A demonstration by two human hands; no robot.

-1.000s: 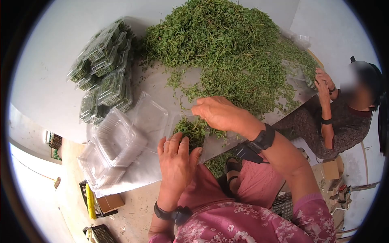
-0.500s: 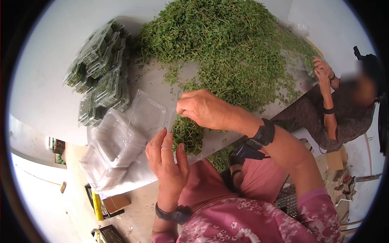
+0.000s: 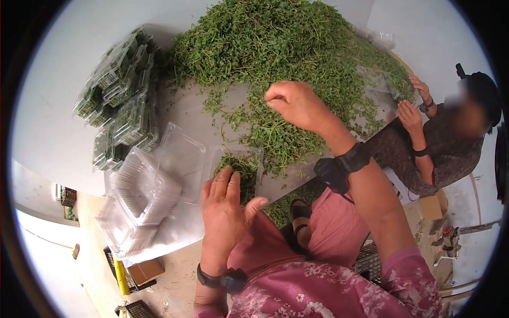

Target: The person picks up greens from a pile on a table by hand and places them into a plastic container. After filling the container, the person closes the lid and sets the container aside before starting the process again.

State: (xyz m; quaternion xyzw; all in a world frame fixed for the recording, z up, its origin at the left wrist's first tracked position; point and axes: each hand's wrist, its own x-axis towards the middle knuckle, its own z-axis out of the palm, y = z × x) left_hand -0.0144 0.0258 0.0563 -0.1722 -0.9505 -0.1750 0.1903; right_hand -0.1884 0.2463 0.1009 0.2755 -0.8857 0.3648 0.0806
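A clear plastic clamshell box [image 3: 260,163] lies open at the table's front edge with green leafy stems [image 3: 245,168] in its base. My left hand [image 3: 224,209] rests over the near side of this box, fingers stretched out on the greens and thumb spread. Above the loose part of the big heap of greens [image 3: 270,45], my right hand [image 3: 298,105] is raised with its fingers curled together. Whatever is between those fingertips, if anything, is hidden.
Nested unfilled clamshells [image 3: 143,185] stand left of my left hand. Behind them rises a stack of filled boxes [image 3: 119,100]. At the right sits a co-worker [image 3: 450,143], both hands raised near the greens. Crates [image 3: 135,310] and a cardboard box [image 3: 146,271] are on the floor.
My right hand has left the box and moved up and right over the loose greens. My left hand has shifted onto the greens in the box. The co-worker's hands have come apart.
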